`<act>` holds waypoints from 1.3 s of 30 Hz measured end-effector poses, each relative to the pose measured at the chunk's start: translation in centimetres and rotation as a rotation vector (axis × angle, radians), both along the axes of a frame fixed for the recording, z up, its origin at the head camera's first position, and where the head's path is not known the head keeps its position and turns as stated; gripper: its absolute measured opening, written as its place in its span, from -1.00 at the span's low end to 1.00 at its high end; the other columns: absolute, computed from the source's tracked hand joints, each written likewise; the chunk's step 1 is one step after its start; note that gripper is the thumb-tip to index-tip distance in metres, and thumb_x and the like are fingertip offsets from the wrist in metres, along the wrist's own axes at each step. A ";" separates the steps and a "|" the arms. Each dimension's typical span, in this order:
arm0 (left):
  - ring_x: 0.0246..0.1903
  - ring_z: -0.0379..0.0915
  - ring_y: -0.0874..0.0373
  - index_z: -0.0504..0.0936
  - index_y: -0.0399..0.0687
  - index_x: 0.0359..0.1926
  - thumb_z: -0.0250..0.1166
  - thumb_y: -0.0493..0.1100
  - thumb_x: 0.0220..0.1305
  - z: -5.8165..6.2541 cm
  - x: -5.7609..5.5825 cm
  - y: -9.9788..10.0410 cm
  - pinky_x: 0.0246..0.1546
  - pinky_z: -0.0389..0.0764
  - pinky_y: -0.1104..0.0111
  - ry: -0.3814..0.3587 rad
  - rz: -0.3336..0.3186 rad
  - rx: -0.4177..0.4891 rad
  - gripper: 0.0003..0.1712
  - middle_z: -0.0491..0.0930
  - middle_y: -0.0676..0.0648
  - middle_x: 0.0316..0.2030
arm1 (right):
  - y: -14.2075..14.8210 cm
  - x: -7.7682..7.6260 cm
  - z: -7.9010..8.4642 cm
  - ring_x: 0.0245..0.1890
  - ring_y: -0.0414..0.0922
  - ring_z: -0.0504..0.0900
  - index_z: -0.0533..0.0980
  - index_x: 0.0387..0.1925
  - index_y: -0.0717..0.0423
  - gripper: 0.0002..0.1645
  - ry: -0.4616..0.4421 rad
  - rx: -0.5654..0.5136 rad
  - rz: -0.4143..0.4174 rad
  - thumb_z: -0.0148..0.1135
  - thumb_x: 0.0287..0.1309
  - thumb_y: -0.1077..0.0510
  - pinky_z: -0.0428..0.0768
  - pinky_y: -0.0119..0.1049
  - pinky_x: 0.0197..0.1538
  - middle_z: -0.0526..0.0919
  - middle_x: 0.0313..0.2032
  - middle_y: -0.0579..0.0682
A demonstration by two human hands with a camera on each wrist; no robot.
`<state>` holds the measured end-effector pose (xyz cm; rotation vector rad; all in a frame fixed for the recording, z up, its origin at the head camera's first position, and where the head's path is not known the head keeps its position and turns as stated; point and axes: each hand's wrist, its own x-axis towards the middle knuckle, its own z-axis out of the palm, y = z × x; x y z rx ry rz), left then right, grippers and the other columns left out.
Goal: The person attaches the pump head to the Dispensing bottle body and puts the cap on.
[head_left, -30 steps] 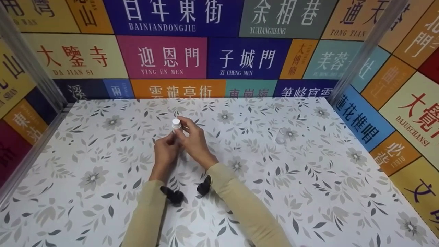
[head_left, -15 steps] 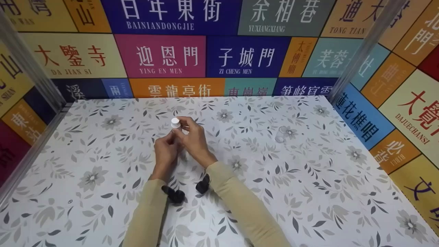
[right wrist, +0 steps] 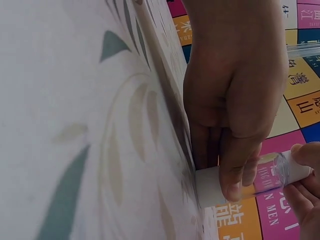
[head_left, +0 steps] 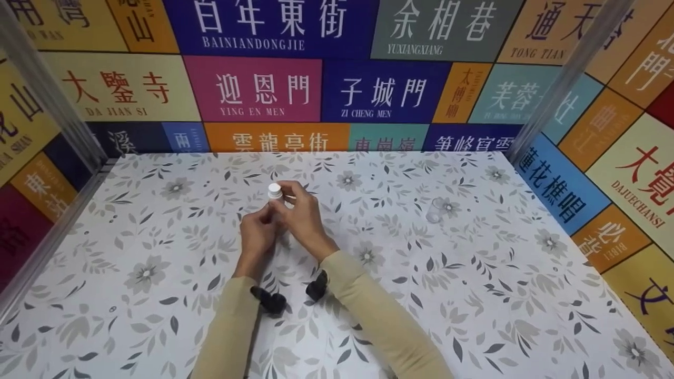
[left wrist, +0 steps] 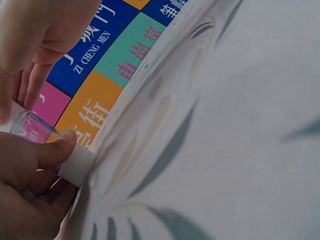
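A small clear bottle (right wrist: 270,172) with a white cap (head_left: 274,188) stands upright between the two hands, its white lower band (left wrist: 78,165) right at the tabletop. My left hand (head_left: 256,231) grips that band, thumb on one side and fingers on the other. From above and to the right, my right hand (head_left: 303,210) pinches the white cap between thumb and fingers, as the right wrist view shows. In the head view the hands cover the bottle's clear middle.
A transparent, round, cup-like piece (head_left: 436,210) sits on the flowered tabletop (head_left: 400,273) to the right of the hands. Panels with large characters (head_left: 253,89) wall off the back and sides. Each sleeve cuff carries a black wrist camera (head_left: 271,302).
The head view has shifted slightly. Both hands stay on the bottle in nearly the same pose, and the clear piece lies where it was.
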<state>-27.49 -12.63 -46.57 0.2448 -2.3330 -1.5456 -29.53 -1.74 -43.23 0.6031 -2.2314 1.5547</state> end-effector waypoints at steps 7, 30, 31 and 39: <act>-0.15 0.61 0.00 0.68 -0.18 0.09 0.38 -0.41 0.11 -0.1 0.0 0.2 -0.19 0.51 0.46 -0.018 -0.023 0.029 -0.54 0.73 -0.27 -0.06 | 1.3 0.3 0.3 0.14 0.01 0.65 0.54 0.10 0.23 -0.54 -0.011 -0.009 0.045 0.40 0.16 0.25 0.62 -0.24 0.16 0.68 0.08 0.16; 0.30 0.45 -0.11 0.53 -0.24 0.25 0.39 -0.41 0.13 0.3 -0.2 0.3 0.34 0.43 0.20 -0.153 -0.073 0.176 -0.39 0.54 -0.30 0.24 | 8.8 1.5 2.1 0.34 0.04 0.45 0.54 0.14 0.20 -0.44 0.022 0.189 -0.096 0.46 0.12 0.13 0.38 -0.12 0.41 0.52 0.26 0.11; 0.30 0.45 -0.11 0.53 -0.25 0.24 0.40 -0.42 0.12 0.3 -0.2 0.3 0.33 0.44 0.20 -0.153 -0.073 0.191 -0.39 0.53 -0.31 0.24 | 9.1 1.6 2.3 0.35 0.03 0.44 0.54 0.15 0.20 -0.43 0.019 0.198 -0.096 0.46 0.12 0.11 0.38 -0.11 0.42 0.52 0.27 0.10; 0.32 0.43 -0.09 0.55 -0.25 0.23 0.37 -0.44 0.13 0.3 -0.2 0.2 0.29 0.48 0.20 -0.184 -0.076 0.259 -0.41 0.50 -0.31 0.28 | 11.6 2.2 3.3 0.38 0.03 0.39 0.51 0.20 0.15 -0.40 0.013 0.225 -0.101 0.45 0.14 0.09 0.34 -0.07 0.44 0.48 0.31 0.07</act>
